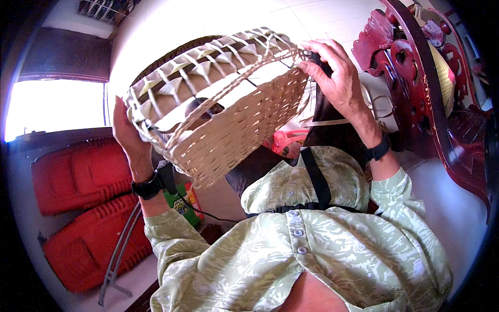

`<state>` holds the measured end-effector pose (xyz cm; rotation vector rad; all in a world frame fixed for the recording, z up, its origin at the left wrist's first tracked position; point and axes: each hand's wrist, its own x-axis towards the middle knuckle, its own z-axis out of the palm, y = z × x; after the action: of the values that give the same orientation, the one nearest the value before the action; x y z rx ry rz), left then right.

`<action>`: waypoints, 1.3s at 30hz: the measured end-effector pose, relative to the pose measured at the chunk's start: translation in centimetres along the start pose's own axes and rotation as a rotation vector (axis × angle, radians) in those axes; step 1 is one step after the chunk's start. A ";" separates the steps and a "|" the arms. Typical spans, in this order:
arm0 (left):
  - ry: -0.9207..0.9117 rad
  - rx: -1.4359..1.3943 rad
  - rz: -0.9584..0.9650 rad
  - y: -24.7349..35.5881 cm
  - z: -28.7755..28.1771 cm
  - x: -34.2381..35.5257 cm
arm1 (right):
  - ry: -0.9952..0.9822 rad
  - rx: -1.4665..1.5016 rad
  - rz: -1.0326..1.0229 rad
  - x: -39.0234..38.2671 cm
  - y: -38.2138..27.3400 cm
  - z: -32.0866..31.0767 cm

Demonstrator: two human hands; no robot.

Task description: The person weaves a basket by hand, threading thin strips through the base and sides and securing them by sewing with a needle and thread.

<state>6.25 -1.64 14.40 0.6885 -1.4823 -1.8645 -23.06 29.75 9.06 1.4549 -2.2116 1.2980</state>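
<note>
A pale woven basket (244,122) is raised and tilted in front of me. Strips cross its rim in a zigzag with small folded points. At its left end, my left hand (127,135) grips the side, its fingers partly hidden behind the weave. My right hand (335,70) pinches the upper right corner of the rim, thumb on the near side. A loose flat strip (327,123) sticks out below the right hand. Through the basket's gap shows a dark rounded thing (205,107) I cannot make out.
Two red moulded plastic pieces (83,177) are at the left, beside a grey metal frame (117,255). A green packet (182,203) lies below the left wrist. A carved dark-red wooden seat (431,83) stands at the right. A pink-red item (286,141) shows under the basket.
</note>
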 end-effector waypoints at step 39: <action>-0.043 0.423 0.082 -4.5 1.4 -4.7 | -0.205 0.350 0.467 -8.7 -6.3 -8.4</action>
<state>7.48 3.49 10.37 0.7687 -1.9289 -1.5239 -16.01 40.84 12.60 1.2604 -2.6784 1.8309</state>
